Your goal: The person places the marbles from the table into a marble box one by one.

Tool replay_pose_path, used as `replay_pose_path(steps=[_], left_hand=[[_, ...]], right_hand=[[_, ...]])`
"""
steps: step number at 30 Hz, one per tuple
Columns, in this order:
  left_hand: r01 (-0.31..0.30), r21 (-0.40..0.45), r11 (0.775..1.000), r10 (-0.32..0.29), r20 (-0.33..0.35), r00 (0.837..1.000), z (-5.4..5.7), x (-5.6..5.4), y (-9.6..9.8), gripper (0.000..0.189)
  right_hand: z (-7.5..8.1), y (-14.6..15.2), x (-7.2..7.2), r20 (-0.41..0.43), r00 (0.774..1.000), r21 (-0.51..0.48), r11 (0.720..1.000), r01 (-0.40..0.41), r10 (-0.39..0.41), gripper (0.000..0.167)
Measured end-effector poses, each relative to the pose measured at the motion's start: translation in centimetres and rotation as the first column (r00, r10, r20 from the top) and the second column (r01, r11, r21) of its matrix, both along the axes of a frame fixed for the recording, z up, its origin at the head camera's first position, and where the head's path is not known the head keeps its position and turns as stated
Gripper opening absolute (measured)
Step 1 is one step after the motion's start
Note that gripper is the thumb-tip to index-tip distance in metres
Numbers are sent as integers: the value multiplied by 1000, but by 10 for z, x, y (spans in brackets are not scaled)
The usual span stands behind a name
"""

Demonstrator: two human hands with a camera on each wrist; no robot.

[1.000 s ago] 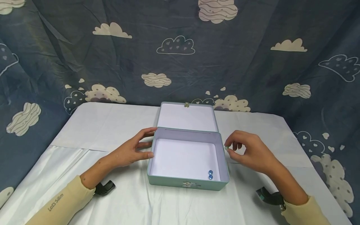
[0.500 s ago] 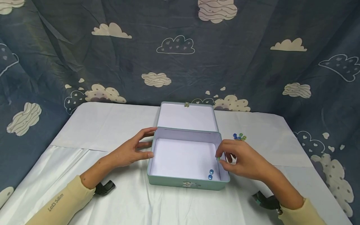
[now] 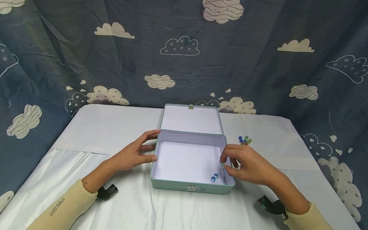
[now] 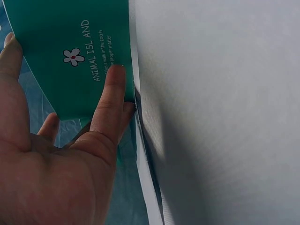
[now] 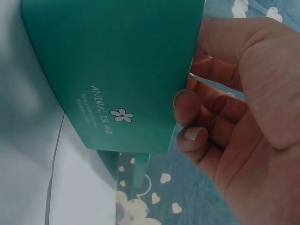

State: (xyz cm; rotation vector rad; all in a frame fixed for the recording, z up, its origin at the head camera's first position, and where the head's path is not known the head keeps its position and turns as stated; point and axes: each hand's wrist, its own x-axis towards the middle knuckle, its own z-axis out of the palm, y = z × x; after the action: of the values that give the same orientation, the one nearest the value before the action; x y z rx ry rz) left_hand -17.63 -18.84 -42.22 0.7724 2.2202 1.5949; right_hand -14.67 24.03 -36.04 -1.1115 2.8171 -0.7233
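Observation:
A green tin box [image 3: 172, 185] with a pale lilac inside stands on the table, its lid [image 3: 191, 121] swung back behind it. My left hand [image 3: 132, 156] rests against the box's left side, fingers spread and fairly straight, thumb at the rim. In the left wrist view those fingers lie along the printed green wall [image 4: 51, 28]. Over the right wall, my right hand [image 3: 248, 163] pinches a small green marble [image 3: 223, 164] between thumb and forefinger, mostly covered by the fingertips. Inside the box, two blue marbles [image 3: 213, 179] lie side by side near the front right corner.
Behind my right hand, a small cluster of blue, green and reddish marbles [image 3: 245, 140] lies on the white cloth [image 3: 123, 131]. A dark curtain [image 3: 143, 19] printed with clouds hangs along the back. Black cameras [image 3: 107, 192] sit at both wrists.
My right hand has moved left and toward me with the green marble, from outside the box to over its right wall, uncovering the marble cluster. One blue marble has rolled slightly. Left hand unchanged.

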Motion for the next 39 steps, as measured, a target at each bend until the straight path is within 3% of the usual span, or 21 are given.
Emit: replay_pose_path(steps=[10, 16, 21, 31, 39], left_hand=[[-1, 0, 1000, 1, 5, 1000, -1, -1, -1, 88], [0, 4, 1000, 0, 5, 1000, -1, -1, -1, 89], [1, 4, 1000, -1, 7, 1000, -1, 0, -1, 89], [4, 1, 1000, -4, 9, 1000, -1, 0, -1, 88], [10, 4, 1000, -10, 6, 1000, 0, -1, 0, 89]], right_hand=[[3, 7, -4, -78, 997, -50, 999, 18, -22, 31], [3, 23, -16, -163, 976, -102, 987, 126, -141, 32], [-8, 44, -32, -204, 946, -126, 965, 228, -250, 30], [-31, 72, -52, -118, 903, -100, 909, 404, -414, 20], [-47, 86, -62, -55, 887, -54, 889, 455, -458, 22]])
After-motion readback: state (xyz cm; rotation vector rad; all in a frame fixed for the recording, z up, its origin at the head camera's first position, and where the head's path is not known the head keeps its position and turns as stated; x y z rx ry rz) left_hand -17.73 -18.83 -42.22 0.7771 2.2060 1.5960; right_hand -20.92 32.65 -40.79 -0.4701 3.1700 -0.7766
